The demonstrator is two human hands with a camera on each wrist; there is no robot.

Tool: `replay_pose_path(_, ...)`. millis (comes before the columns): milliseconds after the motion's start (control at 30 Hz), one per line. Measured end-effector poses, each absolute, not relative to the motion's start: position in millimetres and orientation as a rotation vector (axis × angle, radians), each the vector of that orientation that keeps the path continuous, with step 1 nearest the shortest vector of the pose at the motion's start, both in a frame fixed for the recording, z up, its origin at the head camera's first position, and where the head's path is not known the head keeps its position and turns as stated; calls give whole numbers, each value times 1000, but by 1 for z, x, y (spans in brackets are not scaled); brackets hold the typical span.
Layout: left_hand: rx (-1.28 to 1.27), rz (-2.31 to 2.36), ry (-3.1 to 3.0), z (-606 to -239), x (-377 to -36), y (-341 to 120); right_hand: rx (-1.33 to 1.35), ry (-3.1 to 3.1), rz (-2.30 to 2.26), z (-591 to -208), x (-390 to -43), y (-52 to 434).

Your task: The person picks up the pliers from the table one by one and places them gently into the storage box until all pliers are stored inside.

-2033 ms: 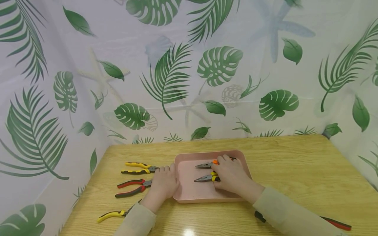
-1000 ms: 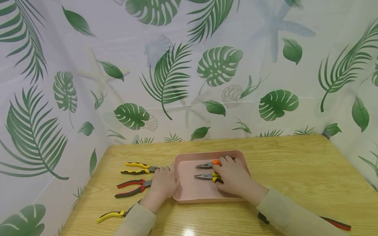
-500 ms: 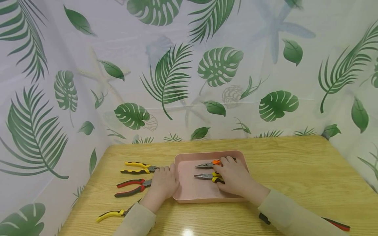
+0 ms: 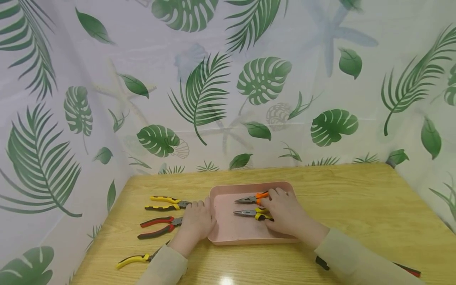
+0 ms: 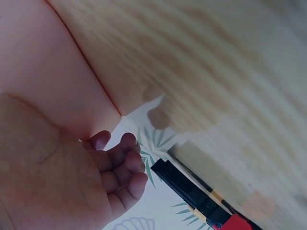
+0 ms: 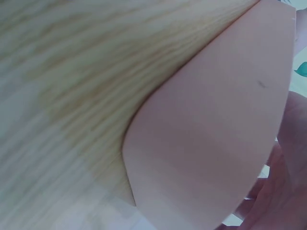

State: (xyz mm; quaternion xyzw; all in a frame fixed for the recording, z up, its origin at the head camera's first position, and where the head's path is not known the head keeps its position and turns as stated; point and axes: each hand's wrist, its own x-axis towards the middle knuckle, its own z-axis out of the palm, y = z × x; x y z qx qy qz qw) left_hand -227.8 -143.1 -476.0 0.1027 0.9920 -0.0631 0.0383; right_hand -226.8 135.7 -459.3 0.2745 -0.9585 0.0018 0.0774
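Note:
A pink tray [image 4: 228,233] lies on the wooden table. My left hand [image 4: 196,221] holds its left rim, with bent fingers [image 5: 127,167] showing past the tray's corner in the left wrist view. Inside the tray, orange-handled needle-nose pliers [image 4: 249,199] lie above yellow-and-black needle-nose pliers [image 4: 249,213], both with tips to the left. My right hand [image 4: 286,211] is over the handles of both and hides their ends; its grip is hidden too. The right wrist view shows mostly the tray's outer wall [image 6: 206,120], with part of that hand behind it.
Left of the tray lie yellow-and-black pliers [image 4: 165,202], red-and-black pliers [image 4: 160,227] and a yellow-handled tool [image 4: 133,260], partly covered by the left arm. Under the right forearm another tool with a red-and-black handle [image 4: 407,270] shows. A leaf-print cloth [image 4: 221,99] stands behind the table.
My right hand has slid slightly right along the handles, baring more of them. The yellow-and-black pliers in the tray have straightened, tips moving slightly away from me. The left hand stays put.

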Motion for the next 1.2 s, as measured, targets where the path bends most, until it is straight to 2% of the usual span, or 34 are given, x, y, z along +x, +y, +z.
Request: replay_pose_path(1200, 292, -191, 3031, -474, -227, -141, 790, -2838, 66, -439, -215, 164)
